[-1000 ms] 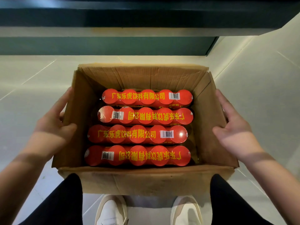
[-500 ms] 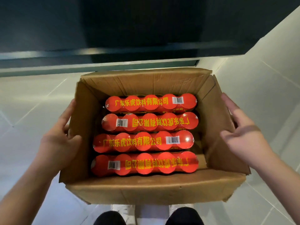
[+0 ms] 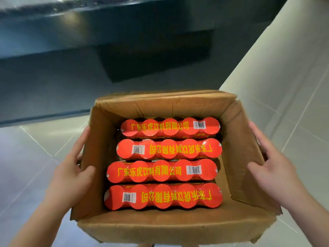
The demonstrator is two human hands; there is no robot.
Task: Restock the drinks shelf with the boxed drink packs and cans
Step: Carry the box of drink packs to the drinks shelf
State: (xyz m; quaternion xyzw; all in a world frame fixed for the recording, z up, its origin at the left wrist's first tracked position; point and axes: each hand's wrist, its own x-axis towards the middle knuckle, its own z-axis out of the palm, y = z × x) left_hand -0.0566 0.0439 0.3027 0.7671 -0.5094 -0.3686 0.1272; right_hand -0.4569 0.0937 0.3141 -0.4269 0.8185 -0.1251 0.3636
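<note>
I carry an open brown cardboard box (image 3: 170,227) in front of me, above the floor. Inside lie several shrink-wrapped packs of red cans (image 3: 167,148) with yellow lettering and barcode stickers, side by side in rows. My left hand (image 3: 71,175) grips the box's left wall, thumb hooked over the flap. On the right wall my right hand (image 3: 274,177) holds the outside, thumb pointing inward along the flap.
A dark shelf unit (image 3: 106,50) with horizontal boards fills the upper left, blurred. Pale floor tiles (image 3: 32,157) lie below, and a pale tiled wall or floor (image 3: 284,86) rises on the right.
The box has risen with both hands still on its sides. My view has tilted up: my legs and shoes have dropped out of sight, and the dark shelf now fills more of the frame.
</note>
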